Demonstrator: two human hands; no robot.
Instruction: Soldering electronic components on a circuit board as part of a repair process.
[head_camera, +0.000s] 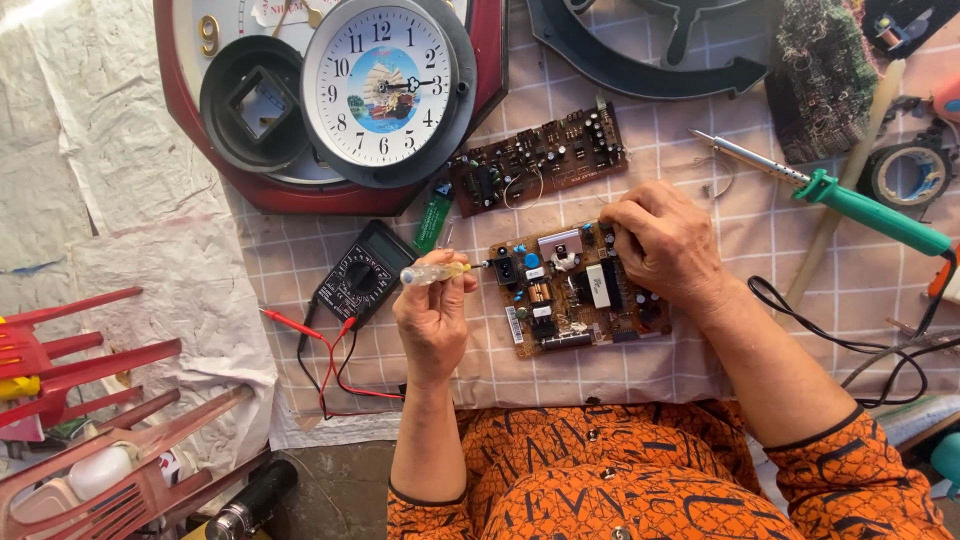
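Observation:
A tan circuit board (560, 300) packed with components lies on the checked cloth in front of me. My left hand (432, 320) is shut on a screwdriver with a clear handle (432, 272), whose tip touches the board's left edge. My right hand (665, 245) rests on the board's upper right corner, fingers pressing it down. A black multimeter (362, 275) sits just left of my left hand, with red and black probe leads (330, 360) trailing toward me.
A second, brown circuit board (540, 165) lies behind. A green-handled soldering iron (850, 205) is at right with a tape roll (910, 175). A round wall clock (380, 85) rests on a red clock case (200, 130). Red plastic racks (80, 400) are at lower left.

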